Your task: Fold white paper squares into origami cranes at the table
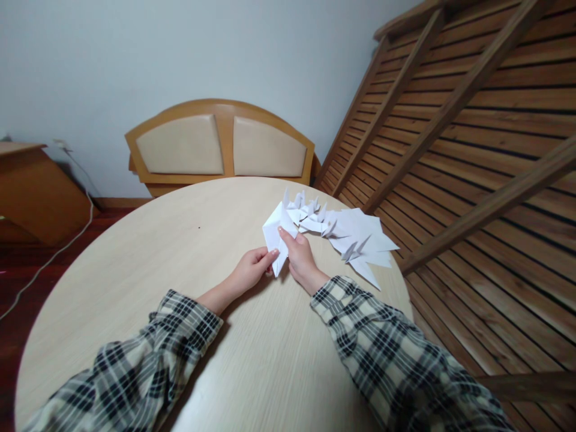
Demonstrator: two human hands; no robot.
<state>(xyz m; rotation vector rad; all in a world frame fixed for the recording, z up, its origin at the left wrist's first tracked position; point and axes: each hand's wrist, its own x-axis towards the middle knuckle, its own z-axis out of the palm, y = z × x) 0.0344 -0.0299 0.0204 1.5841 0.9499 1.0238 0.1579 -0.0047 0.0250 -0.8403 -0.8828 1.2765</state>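
Note:
A folded sheet of white paper [272, 231] is held up between both hands over the round table. My left hand [252, 267] pinches its lower left edge, thumb on top. My right hand [302, 255] grips the right side, with the thumb pressed on the paper's face and the other fingers behind it, out of sight. The paper has a pointed lower end and a wider upper part. Just beyond, several folded white paper figures [315, 210] with upright points stand in a curved row; the nearest figure [357, 249] is right of my right hand.
Flat white paper sheets [366, 231] lie fanned near the right edge of the pale round table [135, 270]. A padded headboard [225, 144] stands behind. A slatted wooden frame [472, 150] leans on the right. At left are a wooden cabinet [40, 192] and a white cable [58, 249].

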